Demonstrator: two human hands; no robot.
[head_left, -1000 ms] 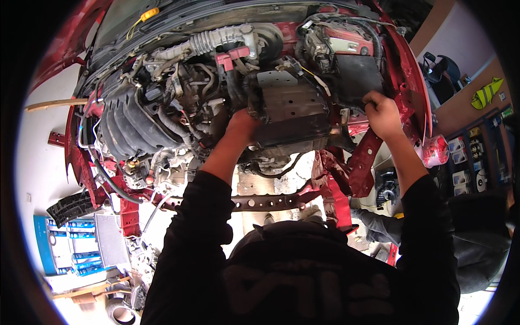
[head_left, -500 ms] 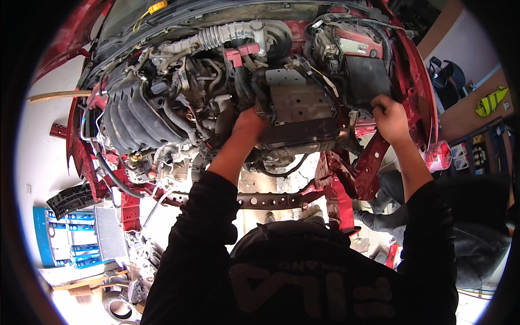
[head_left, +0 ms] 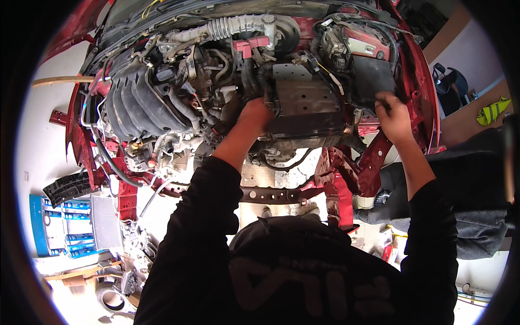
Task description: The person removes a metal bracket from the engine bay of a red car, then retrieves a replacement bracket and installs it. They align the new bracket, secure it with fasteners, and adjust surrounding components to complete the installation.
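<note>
The dark tray (head_left: 310, 97), right of upper centre, lies just right of your curled left hand (head_left: 257, 116); your right hand (head_left: 394, 116), also curled, is at the black box's (head_left: 374, 76) lower edge. I cannot tell whether either grips anything. Lower left, a blue rack (head_left: 37, 225) holds blue boxes (head_left: 79, 215).

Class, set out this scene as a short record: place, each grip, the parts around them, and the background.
Place: engine bay of a red car
Left grip: at the left edge of the metal plate; fingertips hidden
Right grip: fingers curled at the near edge of the black box; hold unclear
Left part: ribbed black cover
Far part: ribbed grey hose
Background right: yellow vest
</note>
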